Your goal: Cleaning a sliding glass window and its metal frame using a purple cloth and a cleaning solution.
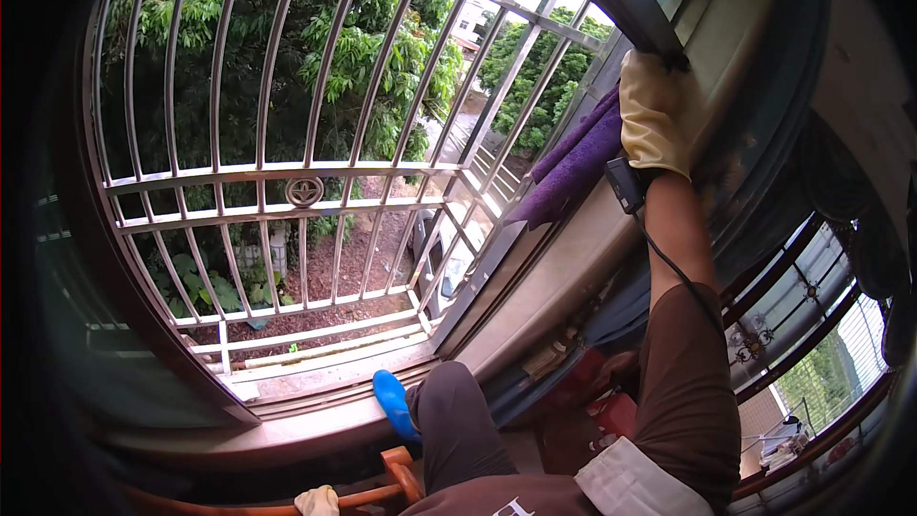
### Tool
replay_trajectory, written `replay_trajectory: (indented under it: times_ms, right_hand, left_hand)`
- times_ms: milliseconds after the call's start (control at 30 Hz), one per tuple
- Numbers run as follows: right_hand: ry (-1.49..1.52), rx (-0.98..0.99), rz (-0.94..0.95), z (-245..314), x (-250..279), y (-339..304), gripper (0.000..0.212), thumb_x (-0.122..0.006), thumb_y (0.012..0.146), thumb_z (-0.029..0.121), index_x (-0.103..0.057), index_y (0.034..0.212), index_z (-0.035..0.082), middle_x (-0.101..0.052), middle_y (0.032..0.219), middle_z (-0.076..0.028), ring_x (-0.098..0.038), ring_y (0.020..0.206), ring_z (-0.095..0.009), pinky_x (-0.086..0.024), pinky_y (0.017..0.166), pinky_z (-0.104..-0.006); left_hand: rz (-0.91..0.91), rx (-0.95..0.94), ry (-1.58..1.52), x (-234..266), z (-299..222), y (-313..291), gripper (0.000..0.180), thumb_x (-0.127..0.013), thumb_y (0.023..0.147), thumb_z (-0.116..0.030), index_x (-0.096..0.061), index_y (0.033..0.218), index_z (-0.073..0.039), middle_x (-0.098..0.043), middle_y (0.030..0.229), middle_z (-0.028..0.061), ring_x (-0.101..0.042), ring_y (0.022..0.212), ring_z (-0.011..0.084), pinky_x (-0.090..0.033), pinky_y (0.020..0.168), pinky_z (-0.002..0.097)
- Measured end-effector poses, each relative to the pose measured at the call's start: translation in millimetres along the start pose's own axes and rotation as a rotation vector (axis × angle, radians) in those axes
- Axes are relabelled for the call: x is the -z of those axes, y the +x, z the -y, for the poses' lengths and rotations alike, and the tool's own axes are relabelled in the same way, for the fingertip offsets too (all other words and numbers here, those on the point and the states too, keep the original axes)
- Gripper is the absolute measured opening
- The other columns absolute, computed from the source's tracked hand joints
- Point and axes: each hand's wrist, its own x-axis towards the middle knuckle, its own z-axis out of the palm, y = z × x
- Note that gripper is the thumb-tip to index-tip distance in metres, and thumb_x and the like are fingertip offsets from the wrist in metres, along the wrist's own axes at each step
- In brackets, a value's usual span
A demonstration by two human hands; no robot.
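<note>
Purple cloth: bunched [580,164], hanging at window's right side, directly left of right hand, touching glove; well apart from left hand.
Right hand: yellowish glove [653,119], raised against dark window frame [626,5]; fingers mostly hidden, can't tell whether gripping cloth or frame.
Left hand: pale glove [317,501] at lower edge, closed over orange wooden rail [368,497].
Right wrist: small black device [626,184], cable running down forearm.
Shirt print: white lettering [513,508] on brown shirt, cut off by lower edge.
Grille emblem: round, star-like motif [305,192] on metal window grille [277,170].
Foot: blue shoe cover [394,403] at windowsill [334,428].
Outside: trees [382,67], parked car [449,253].
</note>
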Motion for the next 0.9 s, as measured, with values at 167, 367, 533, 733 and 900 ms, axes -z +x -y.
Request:
replay_trajectory:
  times_ms: [167, 367, 533, 733, 900]
  right_hand:
    - [-0.22, -0.033, 0.034, 32.4, -32.6, -13.2, 0.029, -0.065, 0.09, 0.017, -0.068, 0.109, -0.004, -0.07, 0.079, -0.006, -0.072, 0.071, -0.019, -0.057, 0.057, -0.0399]
    - [-0.154, -0.023, 0.261, 16.4, -18.6, -21.1, 0.008, -0.064, 0.092, 0.016, -0.07, 0.092, 0.013, -0.067, 0.078, -0.003, -0.069, 0.069, -0.017, -0.056, 0.059, -0.0337]
    - [0.071, 0.079, 0.162, -2.4, -1.8, 5.1, 0.015, -0.058, 0.096, 0.016, -0.07, 0.091, 0.01, -0.073, 0.086, -0.011, -0.074, 0.079, -0.028, -0.059, 0.065, -0.0396]
    - [0.207, -0.076, 0.307, 12.1, -0.5, -2.2, 0.022, -0.053, 0.099, 0.019, -0.069, 0.092, 0.006, -0.073, 0.086, -0.016, -0.075, 0.075, -0.032, -0.06, 0.064, -0.044]
    - [-0.096, 0.206, 0.298, 33.0, 8.7, -81.4, 0.014, -0.063, 0.092, 0.018, -0.067, 0.083, 0.007, -0.068, 0.074, -0.006, -0.068, 0.06, -0.015, -0.054, 0.05, -0.0342]
  left_hand:
    - [0.014, 0.05, -0.033, 11.4, -2.7, 1.2, 0.018, -0.057, 0.091, -0.02, -0.068, 0.078, -0.014, -0.071, 0.072, 0.0112, -0.07, 0.064, 0.0328, -0.055, 0.06, 0.0492]
    - [0.072, 0.071, -0.053, 25.0, -5.9, 3.3, 0.021, -0.056, 0.092, -0.022, -0.07, 0.08, -0.013, -0.072, 0.075, 0.0127, -0.072, 0.068, 0.0342, -0.056, 0.063, 0.0501]
    - [0.113, 0.088, -0.066, 19.8, -5.9, 6.2, 0.022, -0.055, 0.093, -0.022, -0.071, 0.08, -0.013, -0.072, 0.076, 0.0129, -0.071, 0.069, 0.035, -0.056, 0.063, 0.0499]
    - [0.122, 0.086, -0.022, 2.3, 2.4, 6.5, 0.019, -0.056, 0.091, -0.021, -0.07, 0.08, -0.012, -0.072, 0.073, 0.0129, -0.071, 0.066, 0.0337, -0.056, 0.06, 0.0495]
    - [0.084, 0.068, -0.027, 6.9, 1.7, 8.9, 0.019, -0.056, 0.091, -0.021, -0.07, 0.081, -0.012, -0.072, 0.073, 0.0134, -0.071, 0.065, 0.0339, -0.056, 0.059, 0.0497]
